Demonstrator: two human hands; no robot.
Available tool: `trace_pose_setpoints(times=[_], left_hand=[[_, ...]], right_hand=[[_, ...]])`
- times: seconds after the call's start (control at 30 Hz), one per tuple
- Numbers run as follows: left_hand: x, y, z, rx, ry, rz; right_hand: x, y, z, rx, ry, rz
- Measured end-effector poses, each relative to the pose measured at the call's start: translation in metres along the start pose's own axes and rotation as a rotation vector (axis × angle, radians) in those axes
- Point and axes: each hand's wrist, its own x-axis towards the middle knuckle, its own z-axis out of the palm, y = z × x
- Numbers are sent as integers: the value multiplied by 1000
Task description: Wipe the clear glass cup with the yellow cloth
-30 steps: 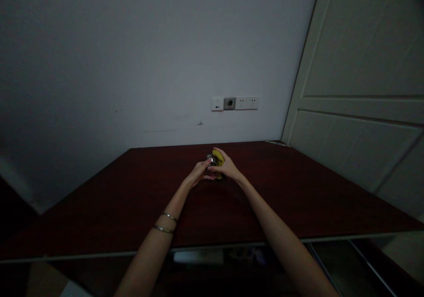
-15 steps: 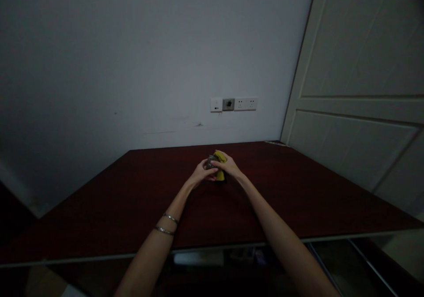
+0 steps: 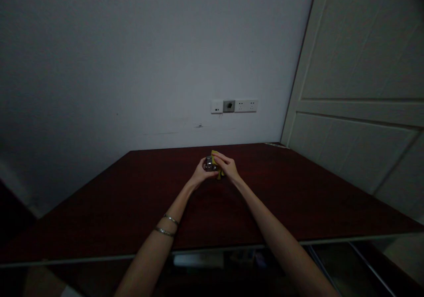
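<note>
My left hand (image 3: 201, 174) is closed around a small, shiny, see-through glass object (image 3: 209, 163), perhaps a glass or jar; its exact kind is too small and dark to tell. A yellow cloth (image 3: 214, 156) is pinched in my right hand (image 3: 229, 166), which presses it against the right side of the glass object. Part of the cloth hangs below the right fingers. Both hands meet over the far middle of the dark red table (image 3: 159, 200). Two metal bangles (image 3: 164, 231) circle my left forearm.
Behind the table stands a pale wall with a row of switches and sockets (image 3: 234, 106). A panelled white door (image 3: 351, 147) borders the right side. Under the table's front edge, a white object (image 3: 198, 260) and other dim items lie in shadow.
My right hand has shifted the yellow cloth slightly left, and its fingers now lie higher along the glass object. More of the glass object shows. My left hand keeps its hold.
</note>
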Motion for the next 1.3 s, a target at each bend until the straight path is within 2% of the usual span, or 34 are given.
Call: trace_pose_setpoints(times=[0.07,0.23,0.37,0.5,0.6,0.67,0.73,0.8,0.9,1.0,1.13,1.23,1.3], left_hand=[[2,-2,-1,8,-5,44],[3,-4,-2,48,-58,63],[3,-8,-1,58,-44,57],[6,-11,-2,48,22,57],[8,-11,-3,40,11,86],[7,-10,-3,84,-17,117],[6,-9,-2,171,-56,150],[3,-7,-1,266,-102,160],[0,-6,1,358,-123,139],[2,-9,0,344,-94,135],[8,-16,0,172,-29,105],[8,-15,0,111,-17,93],[7,-13,0,176,-26,107]], right_hand=[[-2,0,2,-1,13,-5],[0,10,6,69,173,100],[1,13,8,152,210,150],[-6,0,10,47,109,34],[-12,-11,13,-91,41,-108],[-12,-13,13,-129,62,-139],[-9,-10,12,-113,122,-78],[-4,-4,9,-73,186,41],[-1,2,6,-62,214,137],[-5,-2,6,-138,153,6],[-14,-13,8,-280,8,-208],[-16,-15,8,-325,-60,-242],[-13,-11,6,-284,-26,-200]])
